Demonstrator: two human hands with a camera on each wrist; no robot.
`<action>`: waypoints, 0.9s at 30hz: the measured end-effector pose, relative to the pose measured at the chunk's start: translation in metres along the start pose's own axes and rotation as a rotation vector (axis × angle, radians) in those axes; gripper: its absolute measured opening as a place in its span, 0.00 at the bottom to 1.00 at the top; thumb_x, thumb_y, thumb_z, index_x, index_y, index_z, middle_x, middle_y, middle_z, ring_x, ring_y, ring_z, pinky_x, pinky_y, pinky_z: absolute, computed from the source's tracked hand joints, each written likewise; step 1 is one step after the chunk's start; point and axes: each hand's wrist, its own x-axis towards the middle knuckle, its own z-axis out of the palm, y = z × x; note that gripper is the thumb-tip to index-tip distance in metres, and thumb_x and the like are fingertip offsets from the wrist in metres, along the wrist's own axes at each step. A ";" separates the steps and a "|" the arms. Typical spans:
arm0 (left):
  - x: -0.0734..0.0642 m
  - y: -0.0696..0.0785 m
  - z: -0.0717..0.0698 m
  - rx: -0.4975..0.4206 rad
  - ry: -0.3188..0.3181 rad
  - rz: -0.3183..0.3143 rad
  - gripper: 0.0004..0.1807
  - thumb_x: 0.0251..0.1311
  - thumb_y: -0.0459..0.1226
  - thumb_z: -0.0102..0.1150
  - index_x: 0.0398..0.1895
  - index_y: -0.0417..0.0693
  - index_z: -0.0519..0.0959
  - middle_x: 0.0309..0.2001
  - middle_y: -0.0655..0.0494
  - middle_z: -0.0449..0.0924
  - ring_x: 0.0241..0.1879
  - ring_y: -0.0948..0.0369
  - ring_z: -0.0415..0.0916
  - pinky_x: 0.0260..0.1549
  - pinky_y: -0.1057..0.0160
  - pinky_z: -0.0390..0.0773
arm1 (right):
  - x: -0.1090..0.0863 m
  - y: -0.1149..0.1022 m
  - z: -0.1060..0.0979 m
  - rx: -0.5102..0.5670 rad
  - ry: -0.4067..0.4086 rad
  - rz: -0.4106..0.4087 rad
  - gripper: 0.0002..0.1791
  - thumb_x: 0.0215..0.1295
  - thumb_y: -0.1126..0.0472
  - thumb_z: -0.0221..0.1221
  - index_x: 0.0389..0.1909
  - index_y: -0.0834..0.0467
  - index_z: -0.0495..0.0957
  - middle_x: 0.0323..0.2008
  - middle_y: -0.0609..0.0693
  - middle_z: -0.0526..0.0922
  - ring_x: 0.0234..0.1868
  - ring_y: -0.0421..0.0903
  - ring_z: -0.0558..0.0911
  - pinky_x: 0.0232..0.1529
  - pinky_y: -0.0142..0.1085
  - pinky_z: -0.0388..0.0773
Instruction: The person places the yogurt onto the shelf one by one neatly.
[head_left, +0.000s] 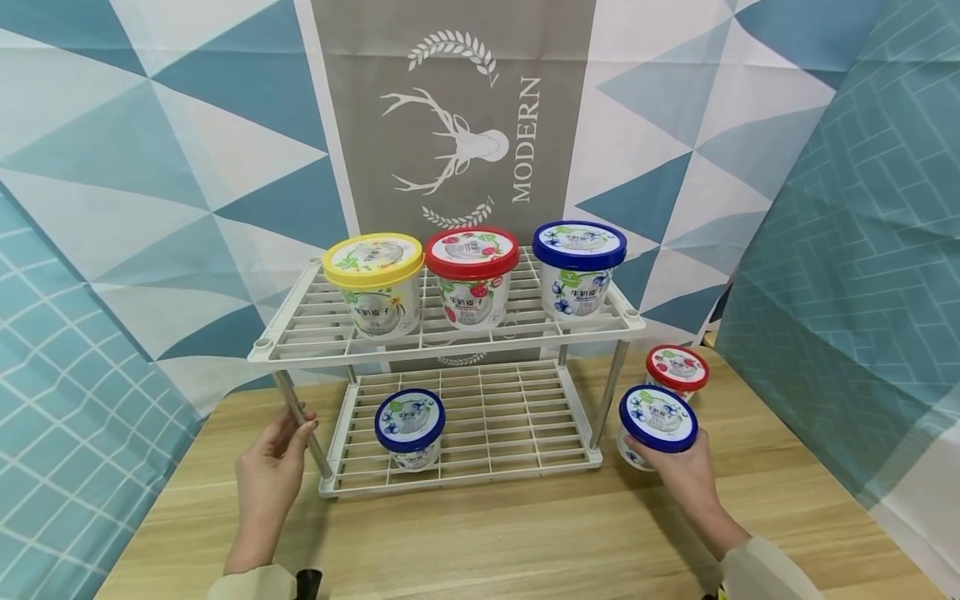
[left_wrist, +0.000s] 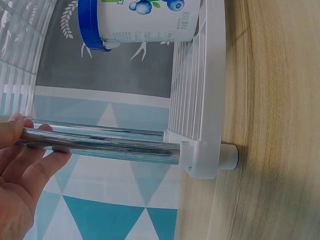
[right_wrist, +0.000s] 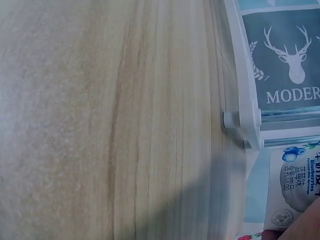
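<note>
While the desk carries a white two-tier rack whose front left post sits pinched in the left hand, the right hand curls its fingers round a blue-lidded tub just beside the rack's right end, in front of a red-lidded tub.

"MODERN" on grey panel, "Blueberries" (plus 蓝莓味) on one tub

Lt-beige L sleeve, plain, ending nr wrist, sm. blk rounded-end piece just beside it, matching R sleeve, tiny blk + yel. bit at its edge, ID unclear.
</note>
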 end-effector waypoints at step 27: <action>0.000 0.001 -0.001 -0.003 -0.008 -0.016 0.15 0.58 0.32 0.61 0.49 0.42 0.80 0.39 0.48 0.85 0.32 0.94 0.68 0.33 0.91 0.68 | -0.015 -0.003 -0.009 -0.027 -0.001 -0.014 0.67 0.45 0.47 0.72 0.72 0.64 0.33 0.68 0.71 0.51 0.67 0.68 0.56 0.65 0.61 0.59</action>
